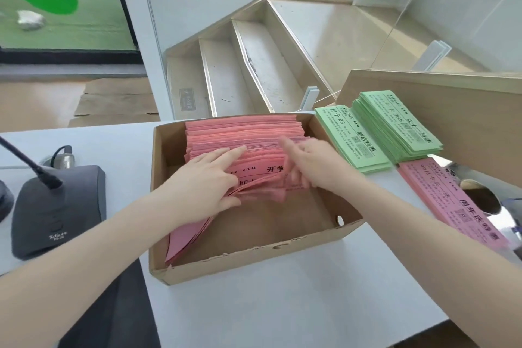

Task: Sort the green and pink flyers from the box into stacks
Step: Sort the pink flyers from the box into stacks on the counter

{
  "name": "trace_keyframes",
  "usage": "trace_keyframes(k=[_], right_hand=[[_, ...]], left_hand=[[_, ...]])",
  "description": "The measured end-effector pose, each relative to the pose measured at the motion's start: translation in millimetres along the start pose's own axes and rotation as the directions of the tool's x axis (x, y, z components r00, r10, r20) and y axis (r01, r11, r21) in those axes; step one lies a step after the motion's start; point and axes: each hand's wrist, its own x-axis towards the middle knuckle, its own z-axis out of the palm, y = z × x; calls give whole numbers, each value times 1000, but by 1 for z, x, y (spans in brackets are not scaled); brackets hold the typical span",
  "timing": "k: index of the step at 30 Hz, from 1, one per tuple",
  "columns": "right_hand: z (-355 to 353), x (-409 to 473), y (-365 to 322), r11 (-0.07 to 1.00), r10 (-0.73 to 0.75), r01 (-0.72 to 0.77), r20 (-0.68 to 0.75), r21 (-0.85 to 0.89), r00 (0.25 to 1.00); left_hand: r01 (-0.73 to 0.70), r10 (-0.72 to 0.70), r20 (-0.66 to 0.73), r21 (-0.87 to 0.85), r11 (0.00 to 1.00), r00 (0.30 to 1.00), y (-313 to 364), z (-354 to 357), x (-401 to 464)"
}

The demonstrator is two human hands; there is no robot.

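An open cardboard box (248, 260) sits on the white desk, holding a thick leaning row of pink flyers (243, 133). My left hand (209, 178) grips a bundle of pink flyers at the near end of the row, fingers on top and thumb beneath. My right hand (313, 164) is blurred, its fingers spread against the right edge of the same pink flyers. Right of the box lie two green flyer stacks: the nearer green stack (353, 141) and the taller green stack (398, 124). A pink flyer stack (452, 203) lies nearer, at the right.
A dark desk microphone base (56, 212) with a gooseneck stands left of the box. A tan wooden panel (452, 110) rises behind the sorted stacks. A dark cup (480, 198) sits beside the pink stack. Beyond the desk a stairwell drops away.
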Motion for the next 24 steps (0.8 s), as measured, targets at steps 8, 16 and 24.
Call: trace_keyframes(k=[8,16,24], right_hand=[[40,-11,-20,618,-552,544,180,-567,814],[9,0,35,751,-427,306,-76,-586,901],[11,13,33,881,-425,439,114,-177,898]], left_hand=[[-35,38,-281,18,999,959,11,7,9],[10,6,-411,35,999,912,-5,20,4],[-54,-1,-444,-110,992,896,-10,17,6]])
